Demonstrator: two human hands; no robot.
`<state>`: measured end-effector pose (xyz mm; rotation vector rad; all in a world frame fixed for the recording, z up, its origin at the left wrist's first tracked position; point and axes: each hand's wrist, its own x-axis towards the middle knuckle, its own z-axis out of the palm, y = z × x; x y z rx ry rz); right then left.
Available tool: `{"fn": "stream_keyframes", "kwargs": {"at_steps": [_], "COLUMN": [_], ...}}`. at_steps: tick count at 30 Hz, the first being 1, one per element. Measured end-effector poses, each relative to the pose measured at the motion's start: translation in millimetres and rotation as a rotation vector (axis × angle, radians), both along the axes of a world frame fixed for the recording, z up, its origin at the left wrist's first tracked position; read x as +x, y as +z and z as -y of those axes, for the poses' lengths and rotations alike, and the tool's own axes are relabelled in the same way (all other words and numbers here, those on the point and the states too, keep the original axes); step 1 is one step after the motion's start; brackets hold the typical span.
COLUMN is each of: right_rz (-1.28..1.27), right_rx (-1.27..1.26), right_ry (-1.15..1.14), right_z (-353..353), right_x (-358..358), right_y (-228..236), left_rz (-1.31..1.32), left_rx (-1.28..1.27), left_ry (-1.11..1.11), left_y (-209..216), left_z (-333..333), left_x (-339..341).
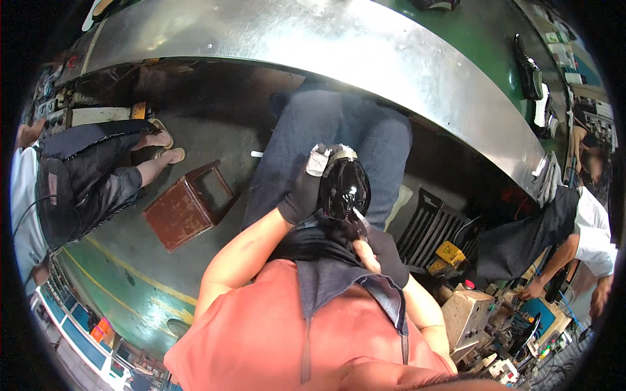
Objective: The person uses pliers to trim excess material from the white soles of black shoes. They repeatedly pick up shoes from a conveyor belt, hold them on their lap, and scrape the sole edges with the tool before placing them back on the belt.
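A glossy black shoe (345,189) rests upright over my lap, its rounded, shiny end toward me. My left hand (305,192), in a black glove with white tape around the fingertips, grips the shoe along its left side and far end. My right hand (383,253), also in a dark glove with a bare thumb showing, is closed around a slim, pale-tipped tool (360,219). The tool's tip is at or very close to the shoe's near right side; its exact kind cannot be made out. Dark cloth (306,244) lies beneath the shoe, against my apron.
A long metal bench edge (293,32) curves ahead, with a green conveyor surface (482,45) behind it carrying black shoes (531,75). A brown stool (173,218) stands left. Co-workers are at left (85,176) and right (587,228). Machine parts (469,313) crowd the lower right.
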<state>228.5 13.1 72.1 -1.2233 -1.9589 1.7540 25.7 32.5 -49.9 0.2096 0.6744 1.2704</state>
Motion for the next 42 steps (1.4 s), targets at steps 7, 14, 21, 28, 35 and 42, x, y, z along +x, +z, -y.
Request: {"fn": "stream_keyframes", "kwargs": {"at_steps": [7,14,21,28,35,42], "right_rz": [0.460,0.326,0.365,0.054,-0.103,0.255], "right_rx": [0.419,0.273,0.536,0.729,0.752,-0.389], "right_ry": [0.090,0.334,0.323,0.463,0.428,-0.213], "right_z": [-29,-56,-17,-18,-43,-100], "right_x": [4,15,23,35,27,-2], "right_y": [41,39,16,-35,-33,10], "left_rz": [0.128,-0.130,-0.532,-0.671,-0.560,-1.382], "left_rx": [-0.062,0.004,0.293,0.480,0.340,0.151], "left_ry": [0.083,-0.014,-0.091,-0.200,-0.260,-0.051], "left_y": [24,31,12,29,34,43], "left_z": [-21,-19,-10,-4,-22,-46], "left_x": [8,14,5,-12,-19,9]}}
